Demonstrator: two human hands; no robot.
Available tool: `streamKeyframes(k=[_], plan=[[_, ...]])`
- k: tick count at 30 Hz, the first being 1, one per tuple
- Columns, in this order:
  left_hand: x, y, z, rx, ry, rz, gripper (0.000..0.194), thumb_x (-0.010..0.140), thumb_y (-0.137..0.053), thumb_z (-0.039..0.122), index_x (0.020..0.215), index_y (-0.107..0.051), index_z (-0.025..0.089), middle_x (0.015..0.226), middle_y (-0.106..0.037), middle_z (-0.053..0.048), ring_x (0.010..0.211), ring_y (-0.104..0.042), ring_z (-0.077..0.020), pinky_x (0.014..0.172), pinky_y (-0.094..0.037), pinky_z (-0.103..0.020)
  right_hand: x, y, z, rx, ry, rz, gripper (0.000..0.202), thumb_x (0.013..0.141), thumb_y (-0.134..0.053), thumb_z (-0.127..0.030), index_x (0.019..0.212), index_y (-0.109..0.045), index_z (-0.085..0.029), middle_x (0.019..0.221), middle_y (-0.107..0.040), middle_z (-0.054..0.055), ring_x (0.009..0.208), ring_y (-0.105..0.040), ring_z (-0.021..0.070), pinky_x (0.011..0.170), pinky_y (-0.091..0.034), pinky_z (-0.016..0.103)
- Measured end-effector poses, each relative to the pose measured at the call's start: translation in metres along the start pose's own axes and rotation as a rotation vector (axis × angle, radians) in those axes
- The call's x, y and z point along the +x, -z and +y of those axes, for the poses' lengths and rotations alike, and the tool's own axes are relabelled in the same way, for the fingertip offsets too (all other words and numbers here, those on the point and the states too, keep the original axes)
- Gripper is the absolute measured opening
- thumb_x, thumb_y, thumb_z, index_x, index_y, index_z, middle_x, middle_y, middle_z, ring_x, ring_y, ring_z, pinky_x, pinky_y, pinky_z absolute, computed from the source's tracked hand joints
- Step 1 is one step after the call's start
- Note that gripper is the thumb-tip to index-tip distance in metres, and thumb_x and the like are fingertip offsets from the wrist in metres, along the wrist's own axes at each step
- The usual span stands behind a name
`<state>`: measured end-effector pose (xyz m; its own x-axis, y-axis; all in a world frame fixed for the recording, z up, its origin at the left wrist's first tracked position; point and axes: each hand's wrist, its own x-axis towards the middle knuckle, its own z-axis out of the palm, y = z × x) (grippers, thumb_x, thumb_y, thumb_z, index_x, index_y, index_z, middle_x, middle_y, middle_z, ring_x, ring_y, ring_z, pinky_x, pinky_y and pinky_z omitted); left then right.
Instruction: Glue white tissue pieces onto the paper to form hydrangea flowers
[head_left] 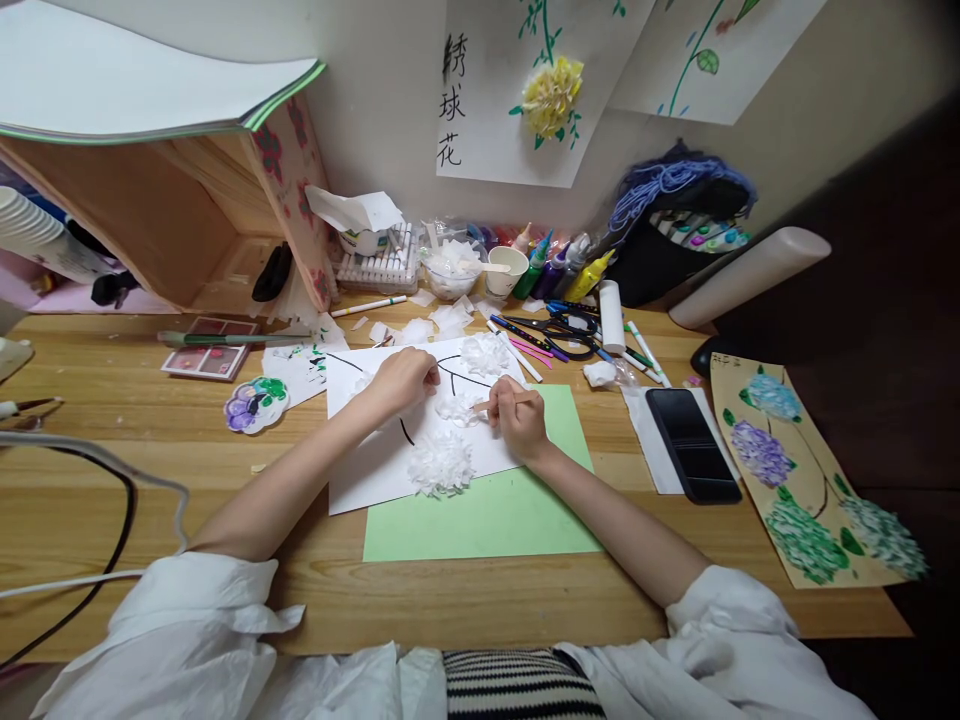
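Note:
My right hand is closed around a thin wooden stick. Its tip points left at a small white paper-petal flower on a white sheet of paper. Just up and left of that flower is my left hand, its fingers curled down; whatever they pinch is hidden. Black stem lines run over the sheet. A fuller white petal flower sits near its lower edge, another white flower at its upper right. My left hand partly covers more white petals. Under the sheet lies light green paper.
Behind the sheet stand a bowl of white paper scraps, a paper cup and paint bottles. Scissors and markers lie back right. A phone and a flower picture are rightward, a paint-stained palette leftward.

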<state>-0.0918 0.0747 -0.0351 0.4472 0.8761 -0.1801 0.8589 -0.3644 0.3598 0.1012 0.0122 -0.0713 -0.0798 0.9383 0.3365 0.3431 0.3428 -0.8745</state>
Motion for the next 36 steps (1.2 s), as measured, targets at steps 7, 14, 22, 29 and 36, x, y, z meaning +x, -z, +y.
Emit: streamKeyframes(k=[7, 14, 22, 29, 36], plan=[[-0.001, 0.001, 0.000, 0.000, 0.002, 0.000, 0.014, 0.067, -0.061, 0.014, 0.078, -0.068, 0.017, 0.082, -0.068, -0.005, 0.079, -0.059, -0.0192, 0.067, -0.043, -0.027, -0.008, 0.002, 0.009, 0.016, 0.161, 0.107, 0.042, 0.094, -0.030, -0.031, 0.056, -0.044, -0.021, 0.043, -0.042, -0.004, 0.037, -0.042, 0.0087, 0.043, -0.035, 0.024], [0.000, 0.000, -0.002, -0.001, -0.014, 0.004, 0.015, 0.067, -0.058, 0.013, 0.078, -0.067, 0.017, 0.082, -0.068, -0.005, 0.077, -0.059, -0.0184, 0.066, -0.043, -0.026, -0.009, 0.003, 0.008, -0.040, 0.280, 0.102, 0.043, 0.094, -0.028, -0.026, 0.053, -0.042, -0.021, 0.045, -0.043, -0.003, 0.041, -0.043, 0.0095, 0.047, -0.037, 0.025], [0.000, -0.001, -0.002, 0.014, -0.013, 0.007, 0.014, 0.067, -0.059, 0.014, 0.078, -0.068, 0.018, 0.081, -0.068, -0.004, 0.077, -0.059, -0.0187, 0.065, -0.042, -0.026, -0.003, 0.002, -0.001, -0.131, 0.168, -0.031, 0.039, 0.094, -0.031, -0.028, 0.057, -0.043, -0.021, 0.043, -0.044, -0.004, 0.046, -0.056, 0.0106, 0.045, -0.038, 0.021], [0.000, 0.000, -0.001, 0.014, -0.021, 0.006, 0.015, 0.067, -0.058, 0.014, 0.079, -0.068, 0.017, 0.081, -0.068, -0.005, 0.078, -0.060, -0.0187, 0.065, -0.042, -0.026, 0.012, -0.006, -0.010, -0.094, -0.093, 0.048, 0.040, 0.094, -0.030, -0.039, 0.060, -0.043, -0.021, 0.034, -0.037, -0.007, 0.037, -0.052, 0.0110, 0.042, -0.037, 0.021], [-0.001, 0.002, 0.000, 0.006, -0.007, -0.012, 0.016, 0.068, -0.057, 0.013, 0.079, -0.068, 0.017, 0.086, -0.069, -0.005, 0.080, -0.060, -0.0186, 0.067, -0.043, -0.025, 0.000, -0.004, -0.002, -0.008, 0.065, 0.118, 0.043, 0.094, -0.027, -0.040, 0.058, -0.042, -0.022, 0.041, -0.041, -0.005, 0.034, -0.042, 0.0090, 0.040, -0.035, 0.023]])
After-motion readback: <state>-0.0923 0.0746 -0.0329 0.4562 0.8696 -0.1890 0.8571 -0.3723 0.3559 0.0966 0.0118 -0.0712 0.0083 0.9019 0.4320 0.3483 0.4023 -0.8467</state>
